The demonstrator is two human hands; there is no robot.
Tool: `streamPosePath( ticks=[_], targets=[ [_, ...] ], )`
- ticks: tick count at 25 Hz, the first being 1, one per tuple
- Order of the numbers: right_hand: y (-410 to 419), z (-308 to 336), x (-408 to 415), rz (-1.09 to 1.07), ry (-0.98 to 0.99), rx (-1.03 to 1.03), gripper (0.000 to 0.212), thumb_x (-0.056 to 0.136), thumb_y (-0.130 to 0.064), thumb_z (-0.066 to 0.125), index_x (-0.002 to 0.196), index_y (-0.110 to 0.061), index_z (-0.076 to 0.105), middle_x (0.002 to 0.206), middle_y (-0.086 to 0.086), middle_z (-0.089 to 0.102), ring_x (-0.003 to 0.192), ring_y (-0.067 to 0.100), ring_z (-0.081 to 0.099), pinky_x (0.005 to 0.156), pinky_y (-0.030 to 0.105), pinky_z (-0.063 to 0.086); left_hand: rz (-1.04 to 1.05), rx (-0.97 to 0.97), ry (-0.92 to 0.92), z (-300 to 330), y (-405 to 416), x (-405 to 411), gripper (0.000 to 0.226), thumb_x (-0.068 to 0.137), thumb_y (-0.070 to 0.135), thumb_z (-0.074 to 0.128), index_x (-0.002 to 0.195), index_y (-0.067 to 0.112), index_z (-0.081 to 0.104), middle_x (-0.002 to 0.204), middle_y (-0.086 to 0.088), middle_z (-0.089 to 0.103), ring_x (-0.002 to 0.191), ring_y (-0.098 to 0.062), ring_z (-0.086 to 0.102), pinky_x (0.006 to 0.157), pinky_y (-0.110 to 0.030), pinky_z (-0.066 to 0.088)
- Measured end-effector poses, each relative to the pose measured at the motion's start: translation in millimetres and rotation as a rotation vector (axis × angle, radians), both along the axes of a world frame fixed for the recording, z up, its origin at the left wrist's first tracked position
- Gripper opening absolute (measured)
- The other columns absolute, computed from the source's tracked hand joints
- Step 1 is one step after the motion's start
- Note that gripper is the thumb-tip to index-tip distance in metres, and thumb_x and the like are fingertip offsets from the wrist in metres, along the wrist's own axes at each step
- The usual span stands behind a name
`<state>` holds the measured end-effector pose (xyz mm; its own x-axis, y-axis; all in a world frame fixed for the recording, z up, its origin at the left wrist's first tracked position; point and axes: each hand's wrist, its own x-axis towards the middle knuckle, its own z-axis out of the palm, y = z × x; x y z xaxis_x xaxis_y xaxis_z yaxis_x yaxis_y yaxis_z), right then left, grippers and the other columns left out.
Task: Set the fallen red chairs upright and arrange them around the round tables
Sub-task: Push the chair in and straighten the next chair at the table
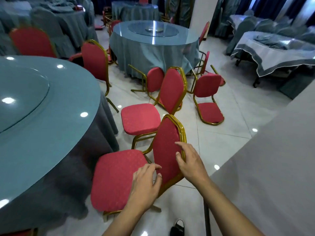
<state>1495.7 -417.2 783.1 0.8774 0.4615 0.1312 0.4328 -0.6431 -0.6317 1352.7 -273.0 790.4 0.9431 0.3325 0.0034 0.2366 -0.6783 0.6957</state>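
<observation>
Both hands (190, 160) grip the upright red chair (119, 178) backrest, seat facing left toward the round table (25, 116).

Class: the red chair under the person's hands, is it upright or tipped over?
Upright: the nearest chair shows a level seat, with its backrest rising above it.

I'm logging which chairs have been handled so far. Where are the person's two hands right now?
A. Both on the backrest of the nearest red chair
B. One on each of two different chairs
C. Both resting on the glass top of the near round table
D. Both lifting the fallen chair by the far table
A: the left hand and right hand both sit on the backrest of the nearest red chair, one at each edge.
</observation>
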Motion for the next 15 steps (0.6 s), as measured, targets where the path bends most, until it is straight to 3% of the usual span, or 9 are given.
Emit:
streamPosePath(
  ticks=[7,11,15],
  targets=[
    [30,-5,110,0.089,0.022,0.008,0.036,0.102,-0.032,0.047,0.138,-0.036,0.049,0.130,-0.016,0.051,0.119,0.002,0.047,0.106,0.033,0.046,0.136,-0.013,0.130,-5,19,80,0.017,0.099,0.040,0.043,0.109,0.053,0.044,0.113,0.032,0.045,0.110,0.004,0.041,0.092,-0.024,0.023],
    [71,-6,138,0.108,0.028,0.004,0.037,0.101,-0.027,0.049,0.138,-0.029,0.051,0.133,-0.009,0.054,0.123,0.007,0.048,0.108,0.033,0.043,0.165,-0.010,0.086,-8,56,101,0.017,0.098,0.037,0.044,0.106,0.052,0.043,0.107,0.033,0.041,0.101,0.006,0.037,0.089,-0.024,0.023],
    [107,-5,160,0.146,0.009,-0.024,0.037,0.100,-0.026,0.052,0.136,-0.028,0.053,0.132,-0.008,0.056,0.123,0.009,0.050,0.108,0.034,0.044,0.207,-0.029,0.060,-16,84,123,0.017,0.097,0.039,0.041,0.109,0.048,0.047,0.110,0.030,0.043,0.105,0.004,0.038,0.094,-0.023,0.026]
  ],
)
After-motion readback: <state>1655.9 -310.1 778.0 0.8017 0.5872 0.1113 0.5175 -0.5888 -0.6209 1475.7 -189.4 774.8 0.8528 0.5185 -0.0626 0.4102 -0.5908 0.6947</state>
